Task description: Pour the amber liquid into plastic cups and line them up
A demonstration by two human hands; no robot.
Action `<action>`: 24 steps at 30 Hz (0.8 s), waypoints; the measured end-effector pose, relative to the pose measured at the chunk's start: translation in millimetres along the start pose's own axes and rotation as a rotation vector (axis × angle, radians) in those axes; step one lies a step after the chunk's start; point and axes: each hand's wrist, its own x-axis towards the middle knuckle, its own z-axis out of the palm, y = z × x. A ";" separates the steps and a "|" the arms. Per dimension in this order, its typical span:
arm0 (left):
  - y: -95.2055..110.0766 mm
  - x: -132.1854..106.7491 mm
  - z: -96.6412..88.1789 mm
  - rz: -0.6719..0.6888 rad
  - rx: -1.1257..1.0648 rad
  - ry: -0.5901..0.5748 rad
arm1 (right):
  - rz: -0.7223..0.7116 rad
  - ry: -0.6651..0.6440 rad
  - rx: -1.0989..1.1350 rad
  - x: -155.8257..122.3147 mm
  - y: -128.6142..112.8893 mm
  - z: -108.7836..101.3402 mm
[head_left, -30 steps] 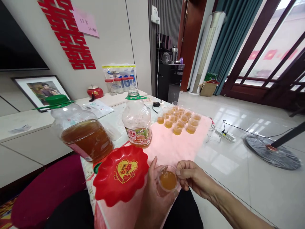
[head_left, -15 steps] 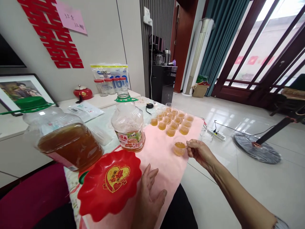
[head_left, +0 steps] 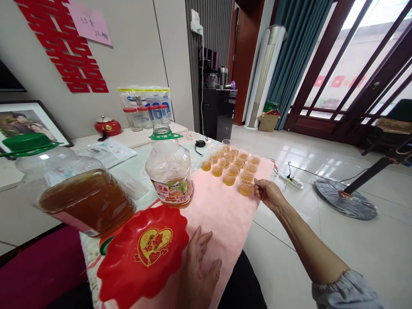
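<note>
While empty, left hand (head_left: 201,267) near red plate (head_left: 124,262); right hand (head_left: 269,195) in pinch grip on plastic cup (head_left: 246,187).

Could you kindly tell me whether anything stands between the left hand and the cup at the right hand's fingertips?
Nothing visible does: only pink cloth lies between the left hand and the cup, which has the right hand at its rim. The red plate lies off to the left, outside that line.
</note>
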 end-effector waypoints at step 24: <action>1.1 -1.5 -0.7 0.017 0.043 -0.020 | 0.232 0.027 0.193 10.6 4.7 -1.1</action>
